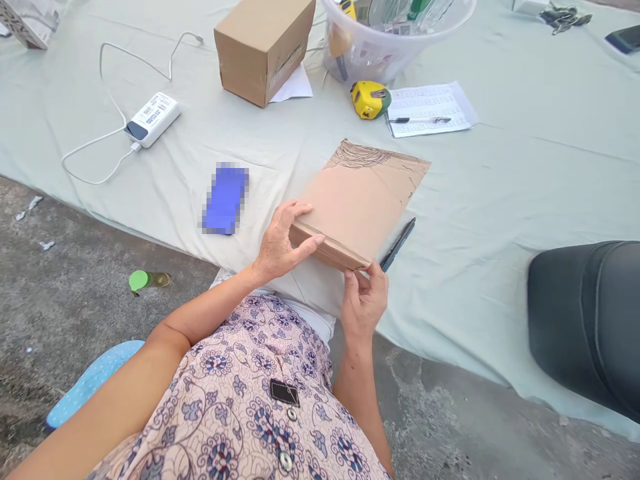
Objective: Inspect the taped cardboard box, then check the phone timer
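Observation:
A piece of folded cardboard (367,193) lies at the table's near edge, with dark scribbled lines on its far end and short marks along its right side. My left hand (285,243) grips its near left corner, the thumb along the folded front edge and the fingers on the left side. At the near right corner, my right hand (365,300) pinches the edge between thumb and fingers. Whether the cardboard is hollow underneath cannot be seen. A black marker (399,244) rests just right of the cardboard, close to my right hand.
Left of the cardboard lies a blurred blue rectangle (226,200). Farther back are a white power strip (155,119) with a cable, a closed carton (265,47), a plastic basket (400,40), a yellow tape measure (370,100) and a pen (420,120) on paper. A black padded object (585,327) stands right.

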A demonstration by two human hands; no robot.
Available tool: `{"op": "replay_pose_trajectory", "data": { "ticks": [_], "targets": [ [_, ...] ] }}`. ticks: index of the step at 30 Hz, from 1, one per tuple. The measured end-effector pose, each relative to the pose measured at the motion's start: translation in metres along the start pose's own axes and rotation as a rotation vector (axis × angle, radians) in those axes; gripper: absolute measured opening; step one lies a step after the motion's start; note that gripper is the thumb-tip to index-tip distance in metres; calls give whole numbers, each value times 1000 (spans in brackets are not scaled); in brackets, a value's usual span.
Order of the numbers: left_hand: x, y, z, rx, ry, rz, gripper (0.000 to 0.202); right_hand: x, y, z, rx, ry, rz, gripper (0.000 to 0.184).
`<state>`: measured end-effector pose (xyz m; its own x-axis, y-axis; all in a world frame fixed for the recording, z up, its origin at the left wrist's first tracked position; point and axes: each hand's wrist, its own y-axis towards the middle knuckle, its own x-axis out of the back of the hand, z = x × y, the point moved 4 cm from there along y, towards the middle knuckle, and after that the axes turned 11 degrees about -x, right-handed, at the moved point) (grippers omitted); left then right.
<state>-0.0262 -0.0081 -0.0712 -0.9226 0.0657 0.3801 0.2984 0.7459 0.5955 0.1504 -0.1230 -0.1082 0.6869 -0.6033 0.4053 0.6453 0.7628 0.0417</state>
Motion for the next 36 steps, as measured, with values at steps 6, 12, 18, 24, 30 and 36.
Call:
{"op": "replay_pose_trajectory", "data": {
  "ticks": [6,12,18,24,30,36],
  "targets": [
    [3,-13,9,227,3,14,40,25,-3,38,301,-51,-153,28],
    [10,-18,11,248,62,16,33,15,-1,64,476,-118,-139,20],
    [15,-4,-19,-17,-33,-40,52,-3,-1,78,568,-127,-100,24],
    [6,-5,-22,-93,108,53,49,-5,0,62,393,-140,-69,32],
    [9,-5,-15,-97,121,37,48,-20,5,11,49,-177,125,64],
    [12,-4,-16,-99,97,16,46,-30,3,-10,19,-261,176,49]
  ]
}}
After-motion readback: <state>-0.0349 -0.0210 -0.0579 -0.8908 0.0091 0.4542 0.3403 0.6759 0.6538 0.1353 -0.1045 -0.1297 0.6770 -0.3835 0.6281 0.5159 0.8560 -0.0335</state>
